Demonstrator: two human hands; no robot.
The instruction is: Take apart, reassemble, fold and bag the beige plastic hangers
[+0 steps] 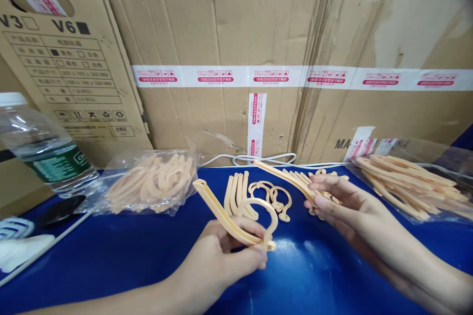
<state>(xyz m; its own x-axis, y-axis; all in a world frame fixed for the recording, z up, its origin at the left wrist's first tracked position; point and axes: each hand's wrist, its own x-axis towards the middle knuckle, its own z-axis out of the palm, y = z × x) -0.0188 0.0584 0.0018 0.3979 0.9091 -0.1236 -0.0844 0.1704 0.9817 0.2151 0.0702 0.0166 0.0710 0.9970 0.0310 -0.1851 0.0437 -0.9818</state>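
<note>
Between the thumb and fingers of my left hand (229,256) is a beige plastic hanger arm with a hook (225,219); the curved hook rises from the arm's lower end. My right hand (342,204) pinches a single long beige plastic arm (286,177), tilted with its far end up to the left. Behind my left hand, several loose curved arms (234,189) lie side by side on the blue surface. Loose round hooks (284,199) lie to their right. More beige pieces sit partly hidden behind my right hand.
A clear bag of hooks (158,182) lies left, and a bag of long arms (410,182) lies right. A water bottle (51,147) stands at far left near a dark object (61,210). White cable (266,158) runs along the cardboard boxes (221,24) behind.
</note>
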